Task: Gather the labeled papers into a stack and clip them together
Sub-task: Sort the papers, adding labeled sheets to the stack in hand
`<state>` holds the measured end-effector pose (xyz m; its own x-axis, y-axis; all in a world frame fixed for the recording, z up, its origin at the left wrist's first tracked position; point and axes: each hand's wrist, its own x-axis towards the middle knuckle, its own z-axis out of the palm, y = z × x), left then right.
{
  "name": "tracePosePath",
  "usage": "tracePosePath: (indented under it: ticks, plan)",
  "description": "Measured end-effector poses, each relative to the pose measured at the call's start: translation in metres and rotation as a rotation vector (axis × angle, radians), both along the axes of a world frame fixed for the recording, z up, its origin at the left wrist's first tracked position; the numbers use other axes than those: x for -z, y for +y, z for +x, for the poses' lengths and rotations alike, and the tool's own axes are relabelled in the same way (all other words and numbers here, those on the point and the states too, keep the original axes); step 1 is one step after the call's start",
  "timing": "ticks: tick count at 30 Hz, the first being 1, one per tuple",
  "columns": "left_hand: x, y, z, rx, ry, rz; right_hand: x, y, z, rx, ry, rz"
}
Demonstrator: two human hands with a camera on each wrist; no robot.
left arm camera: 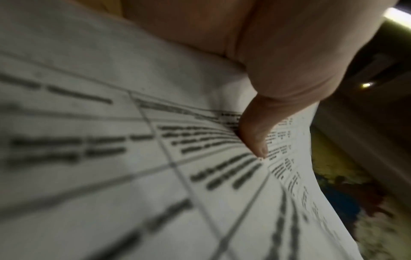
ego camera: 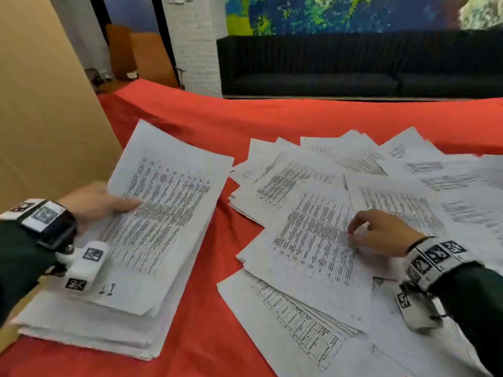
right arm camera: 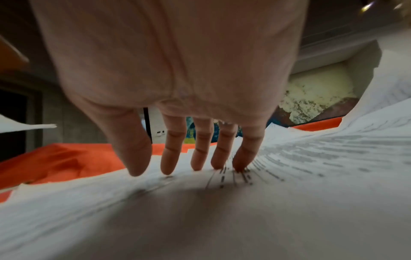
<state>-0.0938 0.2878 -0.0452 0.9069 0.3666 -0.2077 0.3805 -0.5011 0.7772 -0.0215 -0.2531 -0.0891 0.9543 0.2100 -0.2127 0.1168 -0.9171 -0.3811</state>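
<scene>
My left hand [ego camera: 109, 206] pinches a sheaf of printed papers [ego camera: 166, 202] at its left edge, thumb [left arm camera: 255, 139] on top and the fingers hidden beneath. The sheaf is lifted and tilted over a thick stack of papers [ego camera: 89, 330] at the left; its top sheet [left arm camera: 133, 158] bears a handwritten "11". My right hand [ego camera: 362, 235] rests with straight fingers [right arm camera: 222, 158] on a loose printed sheet [ego camera: 313, 240] at the centre right, fingertips touching it. That sheet [right arm camera: 222, 211] lies over other pages. No clip shows in any view.
Several loose printed sheets [ego camera: 413, 170] lie overlapping across the right half of the red tablecloth [ego camera: 215, 295]. A tall cardboard panel [ego camera: 40, 118] stands close at the left. A dark sofa [ego camera: 353, 72] is beyond the table's far edge.
</scene>
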Motion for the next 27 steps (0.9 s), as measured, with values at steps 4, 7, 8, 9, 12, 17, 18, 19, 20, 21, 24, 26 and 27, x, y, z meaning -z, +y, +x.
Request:
tracePosePath:
  ticks: [4,7,8,9,12,17,18,19,20,21,24,26,27]
  plan:
    - [0.027,0.045,-0.024,-0.028,0.229,0.162,0.001,0.010,0.007,-0.012,-0.024,-0.096]
    - [0.036,0.038,-0.031,-0.049,0.293,0.270,0.001,0.015,0.008,-0.018,-0.015,-0.157]
    - [0.040,0.035,-0.030,-0.050,0.304,0.318,0.000,0.015,0.007,-0.022,-0.013,-0.168]
    - [0.043,0.034,-0.030,-0.051,0.311,0.359,-0.001,0.017,0.004,-0.028,-0.008,-0.178]
    - [0.047,0.026,-0.026,-0.089,0.325,0.469,-0.007,0.023,-0.007,-0.085,0.032,-0.190]
    - [0.035,-0.044,-0.016,-0.008,0.187,0.912,-0.004,0.053,-0.035,-0.321,0.171,-0.212]
    - [0.030,-0.066,-0.012,0.082,0.120,0.853,-0.003,0.061,-0.041,-0.349,0.194,-0.246]
    - [0.031,-0.085,-0.005,0.176,0.071,0.740,-0.001,0.067,-0.047,-0.363,0.211,-0.284]
    - [0.031,-0.111,-0.001,0.272,0.080,0.631,0.000,0.073,-0.052,-0.372,0.223,-0.321]
    - [0.036,-0.136,0.003,0.361,0.103,0.536,0.001,0.077,-0.057,-0.376,0.232,-0.353]
    - [0.048,-0.207,0.020,0.537,0.143,0.429,0.000,0.080,-0.063,-0.370,0.235,-0.366]
    - [0.053,-0.239,0.035,0.570,0.142,0.483,-0.004,0.072,-0.062,-0.372,0.222,-0.307]
    - [0.053,-0.251,0.042,0.575,0.152,0.527,-0.008,0.066,-0.060,-0.353,0.203,-0.250]
